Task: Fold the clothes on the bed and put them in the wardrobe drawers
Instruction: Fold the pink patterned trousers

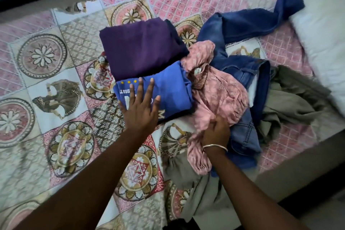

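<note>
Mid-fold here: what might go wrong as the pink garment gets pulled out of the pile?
1. The pink garment lies across the jeans, so the right hand gripping it may drag them along.
2. It abuts the folded blue shirt; only the flat left hand steadies that fold.

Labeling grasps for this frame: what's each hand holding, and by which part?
Right hand grips the pink garment at its bunched near edge. Left hand holds nothing; its spread fingers press flat on the folded blue T-shirt.

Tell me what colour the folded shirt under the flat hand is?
Bright blue folded shirt, seen in the head view.
</note>
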The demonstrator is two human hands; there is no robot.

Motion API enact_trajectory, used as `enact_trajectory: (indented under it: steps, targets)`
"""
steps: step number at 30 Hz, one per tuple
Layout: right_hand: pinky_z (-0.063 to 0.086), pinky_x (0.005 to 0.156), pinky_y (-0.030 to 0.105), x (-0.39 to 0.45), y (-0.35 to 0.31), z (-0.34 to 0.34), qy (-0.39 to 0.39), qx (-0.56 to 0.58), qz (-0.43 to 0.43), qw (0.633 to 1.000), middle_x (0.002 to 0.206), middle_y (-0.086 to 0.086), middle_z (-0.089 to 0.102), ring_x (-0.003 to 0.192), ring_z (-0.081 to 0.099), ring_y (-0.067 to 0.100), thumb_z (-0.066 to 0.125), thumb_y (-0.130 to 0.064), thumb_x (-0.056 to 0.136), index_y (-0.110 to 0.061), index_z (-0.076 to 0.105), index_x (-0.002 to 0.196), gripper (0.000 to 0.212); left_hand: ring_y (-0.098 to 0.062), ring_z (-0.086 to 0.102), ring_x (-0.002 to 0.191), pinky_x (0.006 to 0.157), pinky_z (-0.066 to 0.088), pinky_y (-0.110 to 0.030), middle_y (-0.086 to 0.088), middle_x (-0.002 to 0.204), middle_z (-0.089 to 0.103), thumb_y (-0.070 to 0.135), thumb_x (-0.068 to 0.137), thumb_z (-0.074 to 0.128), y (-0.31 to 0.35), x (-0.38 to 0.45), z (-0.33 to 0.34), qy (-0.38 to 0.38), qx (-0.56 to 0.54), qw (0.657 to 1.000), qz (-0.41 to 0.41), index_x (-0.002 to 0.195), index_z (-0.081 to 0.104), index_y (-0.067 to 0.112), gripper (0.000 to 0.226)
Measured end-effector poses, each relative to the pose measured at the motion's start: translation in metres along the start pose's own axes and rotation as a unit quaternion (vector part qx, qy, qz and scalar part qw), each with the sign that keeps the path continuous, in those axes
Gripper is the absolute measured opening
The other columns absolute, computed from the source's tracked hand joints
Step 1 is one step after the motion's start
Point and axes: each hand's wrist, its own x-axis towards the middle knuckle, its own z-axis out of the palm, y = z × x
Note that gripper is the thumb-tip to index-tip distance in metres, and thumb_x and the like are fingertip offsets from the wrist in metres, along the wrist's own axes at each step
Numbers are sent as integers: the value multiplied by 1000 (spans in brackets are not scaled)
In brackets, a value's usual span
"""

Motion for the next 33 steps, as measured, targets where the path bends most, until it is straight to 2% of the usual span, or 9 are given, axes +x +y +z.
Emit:
enact_trajectory:
  steps: [5,8,13,18,21,23,25,28,33]
  targets:
    - [40,83,32,-14,-40,-84,145,193,136,961,121,28,62,110,59,39,34,-28,104,9,59,122,48,-9,-2,152,119,-6,-53,15,164,7,70,94,4,52,-59,-17,-59,-75,994,60,156,14,39,70]
    - [46,79,38,-47,-73,-126,108,195,3,975,108,31,65,98,61,38,36,-40,103,14,62,111,62,-15,33,144,121,14,-50,4,152,44,73,94,16,90,-94,-27,-135,-224,963,61,150,36,33,72]
    - [52,75,25,-123,-131,-187,19,211,-246,946,96,-8,68,89,64,-3,32,-39,106,-9,65,107,45,-31,64,100,96,47,-41,-20,108,68,62,86,58,127,-133,-91,-306,-736,578,-173,126,56,-2,75]
    - [48,73,24,-162,-167,-203,-85,311,-193,927,83,1,69,78,64,5,47,-40,98,-19,69,92,30,-17,62,70,70,51,-29,1,66,67,14,72,65,107,-163,-161,-186,-615,765,-52,71,60,14,5]
    - [43,74,32,-153,-182,-195,-107,311,2,944,76,5,64,66,59,0,66,-27,92,-7,62,85,21,-12,67,89,85,54,-34,4,92,75,39,58,67,69,-190,-200,-164,-518,836,80,90,72,22,37]
    - [50,71,37,-159,-208,-188,-232,426,152,861,87,17,66,72,68,15,73,-46,81,3,64,100,53,-11,63,82,78,53,-38,2,86,71,41,55,61,36,-211,-227,-171,-455,861,148,82,72,21,36]
    - [55,73,40,-180,-236,-181,-353,482,250,762,94,25,68,82,67,33,67,-65,76,5,68,109,77,-14,59,77,69,50,-40,-1,80,67,35,54,61,7,-232,-243,-193,-433,864,171,79,72,13,35]
    - [51,89,47,-224,-271,-158,-317,464,144,814,99,24,68,96,64,42,93,-37,40,-3,74,95,67,-6,57,61,60,48,-24,8,65,65,28,62,71,-45,-277,-277,-187,-528,822,102,64,71,17,11]
    - [41,73,35,-305,-328,-130,-273,514,48,812,75,11,61,79,54,29,43,0,44,-5,63,82,43,-11,52,58,63,41,-25,4,60,55,45,97,49,-133,-320,-312,-165,-582,792,-80,71,56,17,39]
